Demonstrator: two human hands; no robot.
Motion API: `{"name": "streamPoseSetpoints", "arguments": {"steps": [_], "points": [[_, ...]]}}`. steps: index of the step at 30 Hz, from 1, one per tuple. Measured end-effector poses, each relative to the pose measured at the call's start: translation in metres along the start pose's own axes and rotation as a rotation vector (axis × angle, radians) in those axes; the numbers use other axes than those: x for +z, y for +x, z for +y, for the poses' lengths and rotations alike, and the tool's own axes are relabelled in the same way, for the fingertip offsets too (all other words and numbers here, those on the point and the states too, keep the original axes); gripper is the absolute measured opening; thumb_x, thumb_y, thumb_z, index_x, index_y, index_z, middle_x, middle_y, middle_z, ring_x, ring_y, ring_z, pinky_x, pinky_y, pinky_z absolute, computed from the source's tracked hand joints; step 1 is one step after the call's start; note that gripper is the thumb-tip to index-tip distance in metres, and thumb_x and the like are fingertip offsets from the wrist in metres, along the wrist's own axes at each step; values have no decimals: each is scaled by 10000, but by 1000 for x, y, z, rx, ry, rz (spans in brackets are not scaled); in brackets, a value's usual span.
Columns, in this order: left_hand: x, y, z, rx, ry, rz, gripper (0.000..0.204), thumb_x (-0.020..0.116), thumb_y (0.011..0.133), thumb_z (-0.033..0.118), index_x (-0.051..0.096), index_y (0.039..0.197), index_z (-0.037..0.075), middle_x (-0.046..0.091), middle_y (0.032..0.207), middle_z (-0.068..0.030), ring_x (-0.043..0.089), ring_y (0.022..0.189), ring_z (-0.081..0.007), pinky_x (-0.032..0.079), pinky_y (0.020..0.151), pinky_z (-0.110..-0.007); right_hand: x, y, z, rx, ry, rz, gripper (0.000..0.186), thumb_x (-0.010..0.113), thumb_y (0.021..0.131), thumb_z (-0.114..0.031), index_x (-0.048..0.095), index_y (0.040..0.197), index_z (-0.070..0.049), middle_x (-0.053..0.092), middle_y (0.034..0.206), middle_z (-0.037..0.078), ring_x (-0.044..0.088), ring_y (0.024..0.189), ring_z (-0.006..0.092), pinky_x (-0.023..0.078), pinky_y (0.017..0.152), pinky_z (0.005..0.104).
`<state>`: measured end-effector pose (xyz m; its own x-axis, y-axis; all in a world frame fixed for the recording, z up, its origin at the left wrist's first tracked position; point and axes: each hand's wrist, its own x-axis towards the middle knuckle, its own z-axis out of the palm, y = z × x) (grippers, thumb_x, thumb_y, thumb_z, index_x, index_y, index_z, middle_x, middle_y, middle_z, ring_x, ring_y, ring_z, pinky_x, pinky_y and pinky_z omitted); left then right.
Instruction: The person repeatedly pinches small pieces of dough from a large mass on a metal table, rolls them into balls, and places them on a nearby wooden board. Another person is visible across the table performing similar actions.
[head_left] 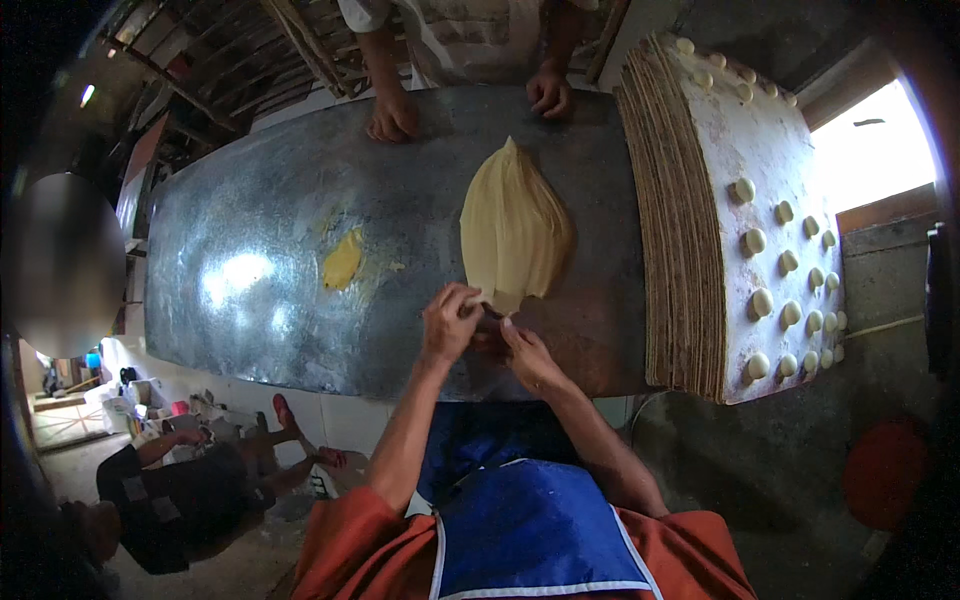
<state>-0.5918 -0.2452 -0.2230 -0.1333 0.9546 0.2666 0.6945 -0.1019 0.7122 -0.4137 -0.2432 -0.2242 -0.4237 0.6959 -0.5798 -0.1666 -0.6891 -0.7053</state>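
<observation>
A pale yellow, dough-like mass (515, 225) lies on the metal-topped table (420, 220). It has lengthwise ridges, a pointed far tip and a narrow near end. Both hands are at that near end. My left hand (450, 322) is closed, its fingertips pinched beside a small dark piece (490, 312) whose kind I cannot make out. From the other side my right hand (525, 352) closes on the same dark piece, thumb toward the mass. Fingers and shadow hide part of what is held. Left of the mass, a smear of yellow fat or paste (342, 262) sticks to the tabletop.
At the right stands a thick stack of boards (680, 220), its top board bearing several round dough balls (762, 302). Across the table a person rests a hand (393, 118) and a fist (549, 95) at the far edge. Another person (190, 500) sits at lower left.
</observation>
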Motion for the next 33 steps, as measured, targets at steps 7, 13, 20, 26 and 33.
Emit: {"name": "streamPoseSetpoints", "arguments": {"steps": [7,13,20,26,33], "points": [[-44,-36,40,-433,-320,-223,343,672,942,168,678,1242,2,714,1116,-143,708,889,-270,574,746,-368,32,44,-3,-1,-142,114,416,508,1068,-364,652,1094,26,686,879,79,636,806,194,510,705,367],[4,22,10,-1249,-1199,-431,380,501,1038,341,647,1153,10,654,831,-55,644,718,-207,535,671,-327,35,-10,-7,-518,-1123,312,247,517,1032,-213,619,999,10,604,767,289,603,731,473,481,669,528],[28,2,-22,-1280,-1446,-559,254,497,1014,309,584,938,84,476,690,16,408,536,-112,397,521,-271,51,-68,-48,-396,-394,-477,243,578,1008,-169,615,1194,-15,686,896,145,651,831,252,516,777,389],[-16,-21,1,-327,-190,-559,323,460,1001,217,583,1154,-39,622,1097,-365,595,1078,-506,476,877,-573,87,39,-71,-509,-459,-457,271,588,1028,-254,677,1122,-16,650,979,53,606,905,138,509,835,314],[-79,-21,45,170,-350,-682,202,514,965,193,572,870,25,613,862,-170,598,920,-375,426,931,-493,62,70,-25,-336,-251,-625,255,518,1061,-273,620,1013,-45,583,875,12,525,799,112,461,711,303]]}}
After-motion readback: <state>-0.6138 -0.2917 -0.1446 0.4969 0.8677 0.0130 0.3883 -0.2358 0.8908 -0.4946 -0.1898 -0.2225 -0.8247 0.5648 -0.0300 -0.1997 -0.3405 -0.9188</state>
